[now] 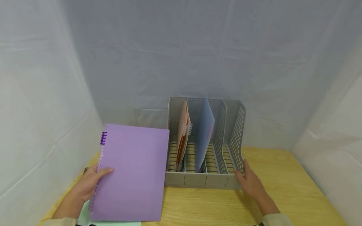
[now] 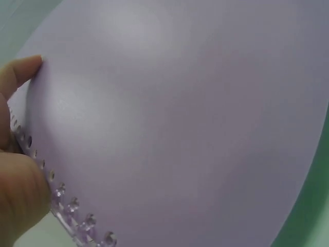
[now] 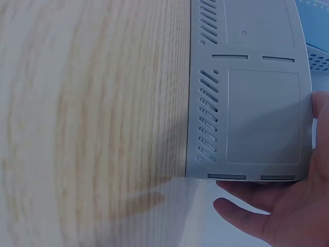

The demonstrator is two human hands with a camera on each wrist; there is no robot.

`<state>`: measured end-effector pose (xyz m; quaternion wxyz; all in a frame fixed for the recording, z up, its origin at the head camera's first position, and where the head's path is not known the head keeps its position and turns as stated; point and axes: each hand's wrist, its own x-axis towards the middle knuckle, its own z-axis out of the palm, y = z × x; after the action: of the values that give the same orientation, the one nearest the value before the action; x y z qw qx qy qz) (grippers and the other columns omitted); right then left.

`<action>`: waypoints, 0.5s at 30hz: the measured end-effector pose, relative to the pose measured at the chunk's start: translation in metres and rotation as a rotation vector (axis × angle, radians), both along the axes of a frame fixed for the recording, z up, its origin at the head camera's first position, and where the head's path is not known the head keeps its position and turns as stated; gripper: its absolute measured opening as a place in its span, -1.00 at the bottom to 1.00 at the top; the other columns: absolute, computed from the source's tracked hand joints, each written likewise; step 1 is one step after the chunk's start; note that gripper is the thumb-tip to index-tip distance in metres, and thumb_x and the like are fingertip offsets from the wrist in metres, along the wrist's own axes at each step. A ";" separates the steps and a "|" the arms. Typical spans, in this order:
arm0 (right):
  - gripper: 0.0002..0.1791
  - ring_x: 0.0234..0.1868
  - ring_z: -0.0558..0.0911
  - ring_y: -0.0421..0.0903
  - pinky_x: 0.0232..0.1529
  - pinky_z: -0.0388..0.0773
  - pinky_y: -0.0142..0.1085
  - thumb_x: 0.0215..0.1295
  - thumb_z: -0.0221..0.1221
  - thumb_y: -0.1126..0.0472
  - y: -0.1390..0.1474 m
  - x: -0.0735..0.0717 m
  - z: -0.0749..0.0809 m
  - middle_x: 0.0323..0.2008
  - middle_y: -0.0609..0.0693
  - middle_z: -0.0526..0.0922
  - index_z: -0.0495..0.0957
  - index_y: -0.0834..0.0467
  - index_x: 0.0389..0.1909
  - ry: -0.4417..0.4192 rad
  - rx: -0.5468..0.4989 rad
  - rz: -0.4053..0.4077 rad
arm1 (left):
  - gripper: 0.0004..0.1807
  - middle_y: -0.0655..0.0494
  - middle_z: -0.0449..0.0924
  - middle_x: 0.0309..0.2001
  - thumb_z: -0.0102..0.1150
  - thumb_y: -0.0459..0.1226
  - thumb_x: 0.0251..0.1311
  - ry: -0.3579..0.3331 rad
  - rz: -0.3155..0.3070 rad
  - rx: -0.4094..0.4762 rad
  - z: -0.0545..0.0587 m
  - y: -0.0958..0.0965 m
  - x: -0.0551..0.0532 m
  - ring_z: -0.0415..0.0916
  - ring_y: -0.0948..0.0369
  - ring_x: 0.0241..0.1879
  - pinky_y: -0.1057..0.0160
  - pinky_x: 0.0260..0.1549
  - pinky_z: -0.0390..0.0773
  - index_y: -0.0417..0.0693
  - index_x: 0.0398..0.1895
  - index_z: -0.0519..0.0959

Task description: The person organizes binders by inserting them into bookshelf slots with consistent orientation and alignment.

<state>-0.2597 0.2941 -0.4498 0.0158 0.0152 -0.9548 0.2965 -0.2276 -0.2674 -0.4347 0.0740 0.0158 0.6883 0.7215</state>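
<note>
Head view: L hand grips purple rectangular spiral notebook at its ring edge, thumb on the cover; this notebook is at L side of grey plastic 4-slot file rack, partly over mint-green flat item. R hand holds rack's front R corner. Pale-pink spiral notebook and light-blue thin folder stand in 1st and 2nd slots from L, resp. L wrist view: thumb presses purple cover near rings. R wrist view: thumb is at rack's edge, fingers bend around its end.

White sheeting around a wood-grain tabletop shows a makeshift booth.
</note>
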 end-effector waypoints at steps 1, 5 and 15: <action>-0.07 0.15 0.49 0.35 0.19 0.34 0.23 0.50 -0.26 -0.25 0.000 0.001 0.001 0.34 0.50 0.17 -0.26 0.42 0.47 0.002 -0.002 0.003 | -0.77 0.27 0.70 -0.24 0.04 -0.26 0.39 0.002 0.002 0.003 0.003 0.001 0.003 0.65 0.21 -0.21 0.15 -0.17 0.63 0.42 -0.14 0.53; -0.08 0.16 0.48 0.36 0.20 0.33 0.23 0.50 -0.25 -0.25 0.000 0.001 0.000 0.34 0.50 0.17 -0.26 0.41 0.47 0.007 -0.006 0.000 | -0.81 0.22 0.71 -0.23 0.02 -0.26 0.42 -0.003 -0.044 0.044 0.003 0.002 0.005 0.66 0.18 -0.21 0.13 -0.18 0.64 0.32 -0.13 0.54; -0.08 0.15 0.47 0.39 0.20 0.29 0.27 0.50 -0.24 -0.23 -0.001 0.003 0.004 0.33 0.53 0.16 -0.26 0.44 0.47 0.018 -0.014 0.009 | -0.58 0.21 0.67 -0.04 -0.18 -0.41 0.47 0.143 -0.287 0.199 -0.002 0.000 0.005 0.62 0.20 -0.07 0.17 -0.10 0.62 0.33 0.09 0.51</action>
<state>-0.2567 0.2926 -0.4461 0.0229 0.0221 -0.9524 0.3032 -0.2225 -0.2674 -0.4370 0.1253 0.1722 0.6076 0.7651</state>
